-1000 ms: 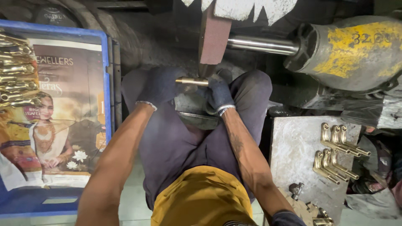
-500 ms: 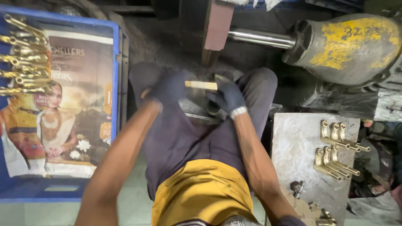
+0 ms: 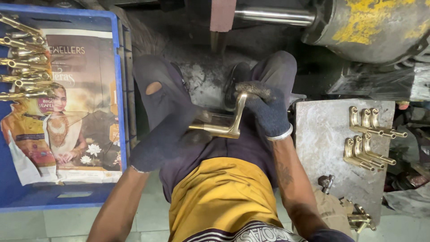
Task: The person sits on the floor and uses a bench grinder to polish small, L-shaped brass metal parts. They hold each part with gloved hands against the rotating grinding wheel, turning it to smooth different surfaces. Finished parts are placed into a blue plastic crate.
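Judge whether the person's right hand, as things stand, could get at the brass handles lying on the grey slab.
Probably yes. The brass handles lie uncovered on the grey slab, right beside the right hand, with nothing between them. That hand, though, is gripping an L-shaped brass handle, which it would have to release first.

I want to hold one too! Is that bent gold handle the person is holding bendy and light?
Probably not bendy: the brass handle keeps its sharp L-shape between both gloved hands, left hand and right hand. It looks like solid metal, so likely heavy for its size. Its shiny surface could be slippery.
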